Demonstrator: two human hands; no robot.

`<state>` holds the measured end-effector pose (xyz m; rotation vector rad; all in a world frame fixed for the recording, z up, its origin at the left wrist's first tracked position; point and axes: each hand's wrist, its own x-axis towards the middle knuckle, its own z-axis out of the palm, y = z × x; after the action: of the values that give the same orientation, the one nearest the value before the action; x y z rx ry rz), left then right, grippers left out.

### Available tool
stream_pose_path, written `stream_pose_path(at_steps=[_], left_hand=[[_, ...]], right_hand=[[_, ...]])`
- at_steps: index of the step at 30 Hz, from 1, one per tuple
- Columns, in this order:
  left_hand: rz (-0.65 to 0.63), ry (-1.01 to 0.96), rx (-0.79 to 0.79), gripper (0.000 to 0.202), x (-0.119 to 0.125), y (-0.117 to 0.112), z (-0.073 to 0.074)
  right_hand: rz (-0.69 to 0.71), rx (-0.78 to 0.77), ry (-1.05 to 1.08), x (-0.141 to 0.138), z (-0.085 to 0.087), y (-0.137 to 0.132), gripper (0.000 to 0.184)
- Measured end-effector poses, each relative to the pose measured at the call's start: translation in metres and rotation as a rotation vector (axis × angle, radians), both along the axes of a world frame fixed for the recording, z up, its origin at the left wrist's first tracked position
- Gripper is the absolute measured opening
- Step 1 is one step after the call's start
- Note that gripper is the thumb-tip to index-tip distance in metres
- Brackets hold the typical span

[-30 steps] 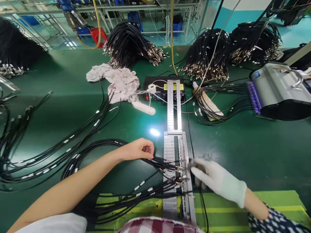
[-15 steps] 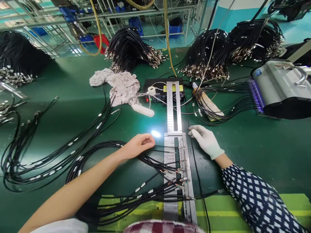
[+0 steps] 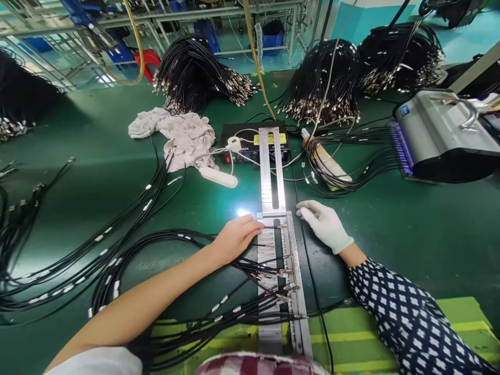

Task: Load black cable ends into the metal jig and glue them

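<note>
A black cable (image 3: pixel 269 227) is pinched by the bare left hand (image 3: pixel 234 239) at the far end of the metal fixture (image 3: pixel 278 250). Gloved right hand (image 3: pixel 323 225) is rested loosely open just right of it. Cable end is best seated square in its slot, clear of neighbours.

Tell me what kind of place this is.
Likely a cable assembly factory bench: bundles of black cables with metal ends piled on a green table, a slotted metal jig, and a grey machine.
</note>
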<state>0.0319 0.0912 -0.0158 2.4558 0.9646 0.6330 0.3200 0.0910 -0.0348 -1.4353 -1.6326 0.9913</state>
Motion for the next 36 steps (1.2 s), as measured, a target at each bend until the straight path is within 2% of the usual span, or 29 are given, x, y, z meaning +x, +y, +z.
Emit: stream_pose_path(at_steps=[4, 9, 14, 22, 30, 36], left_hand=[[-0.033, 0.106, 0.069, 0.029, -0.006, 0.007, -0.003], [-0.003, 0.202, 0.117, 0.033, -0.006, 0.007, -0.003], [-0.049, 0.239, 0.102, 0.034, -0.008, 0.006, 0.001], [-0.105, 0.111, -0.016, 0.029, -0.009, 0.018, -0.001], [-0.155, 0.170, 0.160, 0.034, -0.012, 0.019, -0.001], [-0.110, -0.018, -0.020, 0.026, -0.010, 0.017, -0.001]], right_hand=[[0.000, -0.010, -0.007, 0.000, 0.002, 0.000, 0.024], [0.001, -0.020, -0.015, -0.001, 0.004, 0.000, 0.025], [-0.003, -0.021, -0.013, -0.001, 0.003, 0.000, 0.026], [-0.001, -0.026, -0.020, -0.001, 0.003, 0.000, 0.025], [0.015, -0.006, -0.019, -0.001, 0.004, 0.000, 0.026], [0.010, -0.009, -0.045, -0.002, 0.009, -0.001, 0.025]])
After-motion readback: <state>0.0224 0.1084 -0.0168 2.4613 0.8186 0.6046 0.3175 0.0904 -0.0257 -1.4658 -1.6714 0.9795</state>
